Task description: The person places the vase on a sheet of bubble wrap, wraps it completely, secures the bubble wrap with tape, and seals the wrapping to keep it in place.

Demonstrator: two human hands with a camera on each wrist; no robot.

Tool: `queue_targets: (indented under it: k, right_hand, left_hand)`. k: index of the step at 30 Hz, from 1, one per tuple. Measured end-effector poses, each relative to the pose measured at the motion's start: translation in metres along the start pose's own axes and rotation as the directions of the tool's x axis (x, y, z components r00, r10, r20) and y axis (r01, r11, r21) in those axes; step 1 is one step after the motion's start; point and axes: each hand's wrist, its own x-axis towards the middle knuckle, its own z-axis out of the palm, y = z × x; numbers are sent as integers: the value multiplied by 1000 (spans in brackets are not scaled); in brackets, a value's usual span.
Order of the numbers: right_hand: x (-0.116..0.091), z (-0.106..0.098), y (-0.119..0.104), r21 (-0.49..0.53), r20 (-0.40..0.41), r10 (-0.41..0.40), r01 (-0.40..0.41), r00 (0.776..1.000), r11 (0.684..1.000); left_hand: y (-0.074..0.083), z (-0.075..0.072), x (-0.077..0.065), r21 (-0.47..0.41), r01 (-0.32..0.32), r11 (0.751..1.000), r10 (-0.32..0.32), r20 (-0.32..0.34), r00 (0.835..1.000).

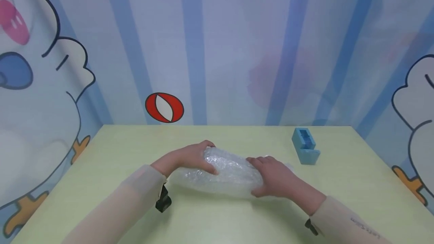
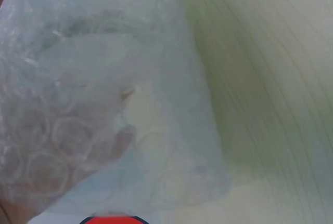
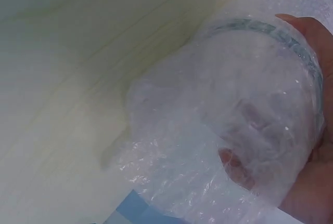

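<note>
A bundle of clear bubble wrap lies low over the table between both hands, long side running left to right. My left hand grips its left part, thumb across the front and fingers over the back. On the right part, my right hand holds it with thumb and fingers spread around it. Through the wrap in the right wrist view shows a round, greenish rim of something inside; its kind is unclear. Loose wrap sticks out past the left hand in the left wrist view, fingers blurred behind it.
A blue tape dispenser stands at the back right of the pale yellow table. Behind the table's rear edge hangs a striped blue backdrop with cartoon figures, also along both sides.
</note>
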Motion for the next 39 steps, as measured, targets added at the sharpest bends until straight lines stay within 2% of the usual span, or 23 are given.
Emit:
queue_targets:
  k: [6, 11, 23, 26, 29, 32, 34, 37, 39]
  right_hand:
    - [3, -2, 0, 39, 15, 10, -11, 1000, 999]
    - [8, -3, 0, 62, 44, 33, -35, 998, 997]
    - [18, -11, 8, 121, 95, 46, -57, 994, 991]
    - [21, -11, 8, 136, 116, 55, -71, 992, 988]
    - [23, -12, 9, 154, 145, 70, -93, 987, 984]
    - [24, -13, 11, 165, 170, 80, -109, 982, 980]
    - [23, -14, 13, 168, 181, 86, -118, 980, 979]
    - [22, -15, 15, 181, 191, 92, -127, 977, 975]
    - [22, -15, 16, 192, 194, 91, -129, 977, 973]
  left_hand:
    - [0, -2, 1, 10, 27, 1000, -27, 14, 1000]
    - [-1, -5, 2, 23, 15, 1000, -15, 25, 1000]
    - [-6, -8, 7, -57, -16, 998, 17, 29, 999]
    - [-5, -10, 6, -19, -20, 1000, 21, 39, 999]
    - [-1, -14, 4, 84, -24, 996, 21, 32, 999]
    - [7, -18, -1, 226, -40, 973, 41, 0, 999]
    - [13, -18, -4, 325, -62, 944, 74, -26, 997]
    - [22, -13, -10, 459, -106, 882, 154, -69, 986]
    - [26, -6, -16, 541, -142, 829, 233, -102, 967]
